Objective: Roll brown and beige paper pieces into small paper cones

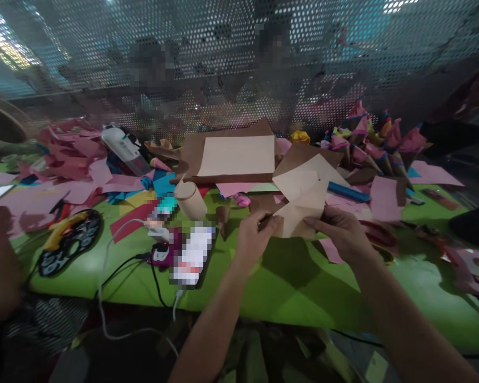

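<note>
Fingers of your left hand and right hand pinch opposite sides of a thin tan paper sheet, the centre of your clock; an uneven pull could crease or tear it. Under it spreads the glossy green table, where dropped paper would likely slide. Near twelve o'clock lies a flat cream paper sheet; whether it touches yours is unclear, and a forward push could shift it. Between eight and nine, a blurred white-screened phone risks a knock from your left forearm. At nine, an upright pale-tan paper roll could topple if brushed.
</note>
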{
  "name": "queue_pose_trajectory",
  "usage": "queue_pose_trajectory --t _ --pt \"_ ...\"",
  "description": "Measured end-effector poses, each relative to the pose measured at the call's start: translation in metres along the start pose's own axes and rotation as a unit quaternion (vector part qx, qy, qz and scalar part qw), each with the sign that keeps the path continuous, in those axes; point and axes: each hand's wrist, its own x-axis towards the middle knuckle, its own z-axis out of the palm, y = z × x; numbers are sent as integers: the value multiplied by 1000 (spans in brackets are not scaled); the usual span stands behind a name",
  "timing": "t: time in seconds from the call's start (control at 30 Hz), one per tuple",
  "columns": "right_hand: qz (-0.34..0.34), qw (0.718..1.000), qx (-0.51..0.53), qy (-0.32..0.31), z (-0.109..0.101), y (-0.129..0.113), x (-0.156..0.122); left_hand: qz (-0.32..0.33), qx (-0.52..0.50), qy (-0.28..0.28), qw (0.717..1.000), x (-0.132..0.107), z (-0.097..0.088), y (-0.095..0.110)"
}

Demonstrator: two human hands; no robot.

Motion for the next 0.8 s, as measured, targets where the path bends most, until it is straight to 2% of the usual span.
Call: queue_pose_trajectory --t 0.07,0.27,0.4,0.5,0.67,0.8 --pt "1 1000 -2 -8 2 -3 -2 -2 -11 5 1000 0 0 -1" --pt "32 999 23 -14 7 0 -4 52 145 22 988 -2 1 5" --pt "65 997 6 -46 7 8 -5 54 148 9 987 -3 2 7" --pt "66 996 5 -62 9 10 -7 60 184 15 981 -4 3 6" --pt "59 997 -2 -42 15 11 -11 65 209 34 975 -6 6 6" --pt "62 997 -12 -45 18 14 -15 60 205 29 976 -7 8 8"
